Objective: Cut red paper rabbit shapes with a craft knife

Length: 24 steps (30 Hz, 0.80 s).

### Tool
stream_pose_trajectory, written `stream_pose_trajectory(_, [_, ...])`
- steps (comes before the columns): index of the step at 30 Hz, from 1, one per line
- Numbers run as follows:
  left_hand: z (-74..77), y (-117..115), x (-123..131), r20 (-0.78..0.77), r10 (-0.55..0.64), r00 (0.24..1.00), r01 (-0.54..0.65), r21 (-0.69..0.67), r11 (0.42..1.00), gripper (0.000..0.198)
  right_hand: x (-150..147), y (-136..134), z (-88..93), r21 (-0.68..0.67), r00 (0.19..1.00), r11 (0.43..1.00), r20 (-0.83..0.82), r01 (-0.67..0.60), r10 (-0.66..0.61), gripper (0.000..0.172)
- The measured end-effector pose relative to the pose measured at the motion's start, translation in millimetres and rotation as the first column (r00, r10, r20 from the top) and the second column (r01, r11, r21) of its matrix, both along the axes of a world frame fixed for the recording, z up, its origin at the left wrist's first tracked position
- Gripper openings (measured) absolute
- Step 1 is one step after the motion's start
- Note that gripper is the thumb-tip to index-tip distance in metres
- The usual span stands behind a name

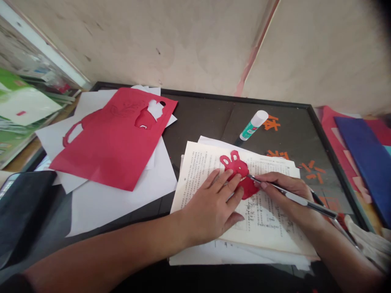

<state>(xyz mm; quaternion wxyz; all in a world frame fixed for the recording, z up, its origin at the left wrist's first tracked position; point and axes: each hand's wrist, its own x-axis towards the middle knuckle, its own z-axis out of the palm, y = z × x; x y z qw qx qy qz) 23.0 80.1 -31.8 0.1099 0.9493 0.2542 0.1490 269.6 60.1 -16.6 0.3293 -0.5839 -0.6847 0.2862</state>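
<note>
A red paper rabbit cutout [238, 166] with two looped ears lies on an open printed book [195, 179]. Spread flat over its lower left part is my left hand [214, 203], fingers apart and pressing on the paper. My right hand [288, 195] is closed round a slim silver craft knife [296, 198], whose tip touches the cutout's right edge between head and body. Part of the rabbit's body is hidden under my left fingers.
A glue stick [254, 125] stands behind the book. Red paper with cut-out holes [113, 142] lies on white sheets [122, 207] at the left, near a black object [27, 207]. Orange paper characters [271, 123] and a blue sheet [363, 158] are at the right.
</note>
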Motion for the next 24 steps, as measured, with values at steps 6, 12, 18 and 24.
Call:
stream_pose_trajectory(6, [1.6, 1, 1, 0.015, -0.003, 1.0, 0.003, -0.012, 1.0, 0.05, -3, 1, 3.8, 0.029, 0.999, 0.999, 0.039, -0.028, 0.026, 0.017])
stream_pose_trajectory(12, [5.2, 3, 3, -0.046, -0.034, 0.998, 0.031, -0.057, 0.998, 0.048, -6, 4, 5.5, 0.076, 0.995, 0.993, 0.058, -0.085, 0.081, 0.014])
stream_pose_trajectory(18, [5.3, 4, 4, -0.05, -0.031, 0.998, 0.028, -0.057, 0.998, 0.047, -2, 5, 8.0, 0.028, 0.992, 0.994, 0.062, -0.108, 0.107, 0.014])
stream_pose_trajectory(24, [5.1, 4, 4, -0.05, -0.036, 0.998, 0.032, -0.088, 0.996, 0.047, 0, 3, 6.3, -0.013, 0.999, 0.999, -0.017, -0.03, 0.03, 0.012])
